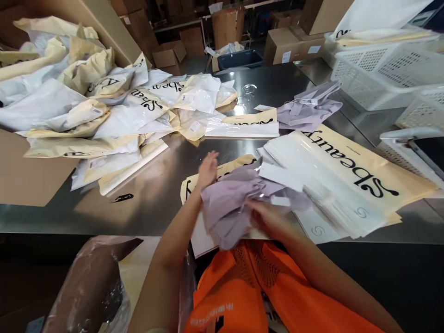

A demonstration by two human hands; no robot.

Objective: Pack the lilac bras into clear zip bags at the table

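A folded lavender garment (225,199), blurred by motion, hangs over the near edge of the steel table. My right hand (262,215) is closed on its right side, fingers partly hidden by the cloth. A white tag (280,175) lies across the garment's upper right. Just left of the cloth my left hand (208,170) is raised with its fingers stretched up, nothing visible in them. Beneath the garment lies a cream-and-white printed mailer bag (237,165), mostly covered. To the right, a fanned stack of similar bags (347,171) shows "Sbeauty" lettering.
Filled mailer bags (121,106) pile up at left, spilling from a cardboard box (34,171). More lavender garments (310,108) lie behind the stack. White perforated baskets (388,69) stand at right. A black marking (123,198) is on the steel table (149,208).
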